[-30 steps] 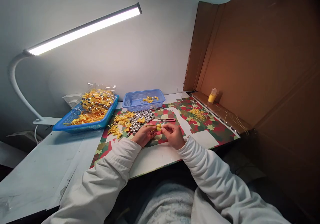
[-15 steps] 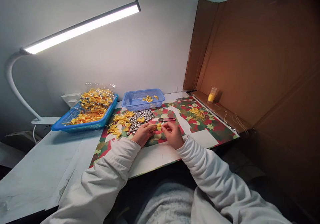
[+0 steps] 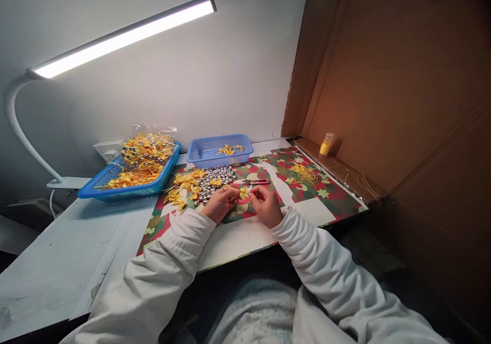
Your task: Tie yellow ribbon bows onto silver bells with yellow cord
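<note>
A small yellow ribbon bow (image 3: pixel 243 192) sticks out from the pinched fingers of my left hand (image 3: pixel 219 206). Just to its right, my right hand (image 3: pixel 265 207) is closed in a pinch, with a narrow gap to the bow; whatever its fingertips hold is too small to make out. Behind my left hand lies a pile of silver bells (image 3: pixel 215 175), with several loose yellow bows (image 3: pixel 187 180) on its left side. Thread snips (image 3: pixel 256 181) with a reddish handle rest on the patterned mat just beyond my hands.
A blue basket (image 3: pixel 169 180) heaped with bows and bells stands at left. A smaller blue basket (image 3: pixel 218 158) holds a few bows at the back. Yellow cords (image 3: pixel 304 174) lie at right, near a small bottle (image 3: pixel 326 145) and cardboard wall (image 3: pixel 383 78). A lamp (image 3: pixel 126 37) hangs above.
My right fingers have drawn slightly away from the bow, which stays in my left hand. The left fingers have shifted a little around it.
</note>
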`<state>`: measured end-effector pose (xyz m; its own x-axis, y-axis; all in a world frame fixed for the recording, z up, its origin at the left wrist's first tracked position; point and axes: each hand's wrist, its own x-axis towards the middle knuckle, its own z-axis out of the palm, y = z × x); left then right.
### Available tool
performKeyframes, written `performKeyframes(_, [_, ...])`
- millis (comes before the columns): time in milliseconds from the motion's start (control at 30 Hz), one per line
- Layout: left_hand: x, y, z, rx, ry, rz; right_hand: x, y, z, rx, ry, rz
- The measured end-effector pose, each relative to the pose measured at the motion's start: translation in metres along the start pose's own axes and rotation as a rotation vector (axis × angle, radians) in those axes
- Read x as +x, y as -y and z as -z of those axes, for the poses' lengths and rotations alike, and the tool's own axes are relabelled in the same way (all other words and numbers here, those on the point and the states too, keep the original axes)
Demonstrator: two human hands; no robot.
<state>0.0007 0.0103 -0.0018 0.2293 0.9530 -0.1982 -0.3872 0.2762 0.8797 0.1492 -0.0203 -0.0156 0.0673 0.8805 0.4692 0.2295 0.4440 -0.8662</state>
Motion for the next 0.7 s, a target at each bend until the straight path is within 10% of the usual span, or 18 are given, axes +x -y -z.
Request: performKeyframes(700, [0.0013,0.0038,0.001,-0.011,0.008,0.057,-0.0001,-0.0084,-0.0027,-0.017,0.006,0.006])
